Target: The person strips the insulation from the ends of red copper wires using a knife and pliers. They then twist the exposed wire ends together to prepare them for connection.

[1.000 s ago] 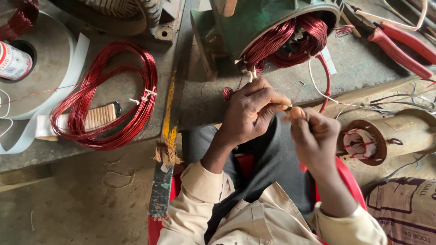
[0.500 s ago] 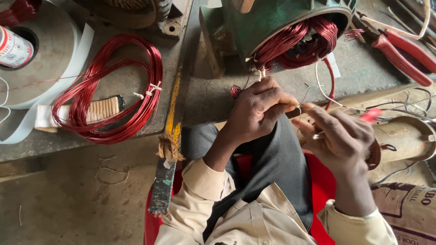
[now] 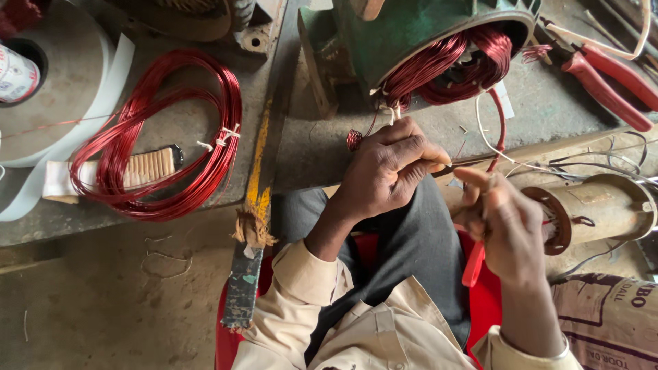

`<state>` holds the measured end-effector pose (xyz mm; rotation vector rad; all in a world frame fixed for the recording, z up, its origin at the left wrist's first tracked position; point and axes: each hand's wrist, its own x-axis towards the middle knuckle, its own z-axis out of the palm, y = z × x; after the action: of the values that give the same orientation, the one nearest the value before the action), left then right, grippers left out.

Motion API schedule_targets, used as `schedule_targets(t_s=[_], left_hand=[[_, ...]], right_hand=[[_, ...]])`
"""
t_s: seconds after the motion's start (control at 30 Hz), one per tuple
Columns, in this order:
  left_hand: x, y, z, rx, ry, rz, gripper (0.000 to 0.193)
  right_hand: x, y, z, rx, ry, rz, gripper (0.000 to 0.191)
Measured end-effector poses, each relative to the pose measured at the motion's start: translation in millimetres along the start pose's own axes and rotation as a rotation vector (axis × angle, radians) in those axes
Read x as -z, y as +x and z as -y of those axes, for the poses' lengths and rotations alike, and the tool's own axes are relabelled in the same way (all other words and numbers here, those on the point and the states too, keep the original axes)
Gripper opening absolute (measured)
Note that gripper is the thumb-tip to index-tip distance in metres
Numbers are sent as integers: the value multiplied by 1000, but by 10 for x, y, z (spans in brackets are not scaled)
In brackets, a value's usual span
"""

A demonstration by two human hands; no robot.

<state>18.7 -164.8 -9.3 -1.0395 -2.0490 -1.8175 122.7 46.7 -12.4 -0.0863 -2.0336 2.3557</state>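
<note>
A green motor housing (image 3: 411, 27) lies on its side with red copper windings (image 3: 452, 65) spilling from its open end. My left hand (image 3: 387, 171) is closed just below the windings, pinching a thin wire and a white tie near the stator's edge. My right hand (image 3: 504, 226) sits to the right of it, fingers curled around a red-handled tool (image 3: 473, 264) whose handle hangs down below the palm. A red lead (image 3: 502, 130) and a white string (image 3: 483, 133) run from the windings down between the two hands.
A loose coil of red copper wire (image 3: 161, 137) lies on the left bench beside a white tape roll (image 3: 62, 89). Red pliers (image 3: 610, 79) lie top right. A metal rotor part (image 3: 596, 212) and a printed sack (image 3: 610, 318) sit at right.
The view has moved closer to the motor. My right hand has drawn down and away from my left hand, now gripping the red-handled tool lower in front of my lap.
</note>
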Motion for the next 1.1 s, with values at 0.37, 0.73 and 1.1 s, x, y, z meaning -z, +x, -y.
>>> schedule_targets(t_s=[0.37,0.73,1.1], left_hand=[[21,6,-15,0,-42,6,11],[-74,-18,32,-25,154,-24,8],[-214,-91,72,-52,456,-10,33]], right_hand=[[-116,317,-205,299,98,230,35],[287,-155,-90,219,-127,10,39],[-423,170,-412,-213,708,-154,40]])
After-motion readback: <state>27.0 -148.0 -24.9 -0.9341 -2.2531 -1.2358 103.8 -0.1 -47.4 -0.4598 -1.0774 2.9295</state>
